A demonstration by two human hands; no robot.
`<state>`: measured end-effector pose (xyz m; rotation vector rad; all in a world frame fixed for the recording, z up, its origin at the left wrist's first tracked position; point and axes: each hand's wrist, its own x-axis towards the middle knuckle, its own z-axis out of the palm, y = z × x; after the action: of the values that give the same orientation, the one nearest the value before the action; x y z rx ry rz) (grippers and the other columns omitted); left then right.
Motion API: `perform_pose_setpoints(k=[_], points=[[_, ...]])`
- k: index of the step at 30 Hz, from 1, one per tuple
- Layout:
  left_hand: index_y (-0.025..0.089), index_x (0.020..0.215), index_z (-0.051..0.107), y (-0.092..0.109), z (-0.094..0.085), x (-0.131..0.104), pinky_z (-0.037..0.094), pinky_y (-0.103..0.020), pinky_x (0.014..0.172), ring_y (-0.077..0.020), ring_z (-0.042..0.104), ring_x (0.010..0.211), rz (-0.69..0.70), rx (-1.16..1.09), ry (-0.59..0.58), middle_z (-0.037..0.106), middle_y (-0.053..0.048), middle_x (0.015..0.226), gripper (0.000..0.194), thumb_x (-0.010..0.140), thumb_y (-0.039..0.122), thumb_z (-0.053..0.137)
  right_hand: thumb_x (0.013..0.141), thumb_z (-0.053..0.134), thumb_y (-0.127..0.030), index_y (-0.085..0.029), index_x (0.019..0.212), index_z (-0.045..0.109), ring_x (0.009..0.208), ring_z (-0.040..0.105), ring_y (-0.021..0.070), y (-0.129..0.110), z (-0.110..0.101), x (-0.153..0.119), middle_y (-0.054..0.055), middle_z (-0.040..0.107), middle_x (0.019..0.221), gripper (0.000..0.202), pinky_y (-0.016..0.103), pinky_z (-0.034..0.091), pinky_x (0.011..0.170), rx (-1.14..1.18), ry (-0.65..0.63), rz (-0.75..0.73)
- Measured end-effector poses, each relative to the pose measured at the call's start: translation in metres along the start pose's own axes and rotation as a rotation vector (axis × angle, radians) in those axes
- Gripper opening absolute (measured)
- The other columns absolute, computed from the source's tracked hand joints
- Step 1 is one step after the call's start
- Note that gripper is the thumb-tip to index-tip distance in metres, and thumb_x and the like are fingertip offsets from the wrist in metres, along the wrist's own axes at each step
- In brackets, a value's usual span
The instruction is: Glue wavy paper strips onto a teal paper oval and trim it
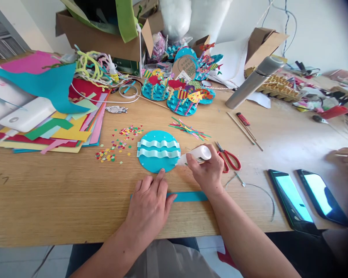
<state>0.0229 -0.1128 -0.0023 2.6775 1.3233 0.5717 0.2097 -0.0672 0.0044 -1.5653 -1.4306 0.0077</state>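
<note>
Head view: a blue disc with pale wavy strips lies flat before you, apparently steadied by your loosely spread left hand; your right hand wraps a white bottle, tipped so its nozzle reaches the disc's right edge, beside red-handled scissors.

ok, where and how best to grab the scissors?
Scissors: I'd grip the red handles, coming from the near right. They splay toward that side, the metal tip points away, and the right hand holding the white bottle crowds the left.
</note>
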Motion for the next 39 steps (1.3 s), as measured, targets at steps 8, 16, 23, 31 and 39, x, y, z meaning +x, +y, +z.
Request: perform_pose_setpoints(k=[8, 16, 23, 31, 39], points=[[0.016, 0.092, 0.059, 0.0, 0.001, 0.001, 0.044, -0.044, 0.07, -0.0273, 0.054, 0.088, -0.002, -0.004, -0.008, 0.06, -0.01, 0.133, 0.016, 0.093, 0.032, 0.053, 0.071, 0.066, -0.039, -0.023, 0.07, 0.043, 0.045, 0.041, 0.0088, 0.001, 0.001, 0.0, -0.008, 0.048, 0.054, 0.028, 0.021, 0.037, 0.044, 0.009, -0.005, 0.008], [0.016, 0.093, 0.06, -0.001, -0.001, 0.001, 0.045, -0.044, 0.072, -0.0272, 0.055, 0.089, 0.002, -0.023, 0.004, 0.061, -0.011, 0.133, 0.015, 0.092, 0.03, 0.054, 0.072, 0.064, -0.036, -0.023, 0.068, 0.044, 0.046, 0.042, 0.0095, -0.003, -0.002, 0.002, -0.007, 0.05, 0.053, 0.023, 0.023, 0.038, 0.045, 0.056, 0.055, 0.055], [0.016, 0.096, 0.06, -0.001, 0.0, 0.001, 0.046, -0.044, 0.074, -0.0276, 0.055, 0.09, -0.001, -0.05, 0.026, 0.061, -0.01, 0.132, 0.015, 0.092, 0.03, 0.055, 0.073, 0.063, -0.035, -0.023, 0.066, 0.045, 0.047, 0.042, 0.0095, -0.008, 0.0, 0.004, -0.006, 0.05, 0.054, 0.023, 0.024, 0.037, 0.045, 0.135, 0.108, 0.06], [0.015, 0.1, 0.06, -0.002, -0.001, 0.001, 0.047, -0.043, 0.078, -0.0271, 0.056, 0.093, 0.018, -0.072, 0.079, 0.063, -0.012, 0.128, 0.017, 0.094, 0.03, 0.052, 0.075, 0.063, -0.039, -0.023, 0.066, 0.043, 0.047, 0.04, 0.0092, -0.026, 0.002, 0.014, -0.006, 0.048, 0.053, 0.027, 0.024, 0.036, 0.045, 0.148, 0.061, 0.067], [0.016, 0.096, 0.059, -0.002, -0.002, 0.0, 0.047, -0.043, 0.077, -0.0277, 0.055, 0.092, 0.006, -0.085, 0.102, 0.067, -0.011, 0.12, 0.015, 0.093, 0.029, 0.053, 0.076, 0.061, -0.038, -0.023, 0.063, 0.041, 0.047, 0.039, 0.0087, -0.033, 0.009, 0.023, -0.007, 0.044, 0.053, 0.028, 0.022, 0.036, 0.045, 0.179, 0.032, 0.107]])
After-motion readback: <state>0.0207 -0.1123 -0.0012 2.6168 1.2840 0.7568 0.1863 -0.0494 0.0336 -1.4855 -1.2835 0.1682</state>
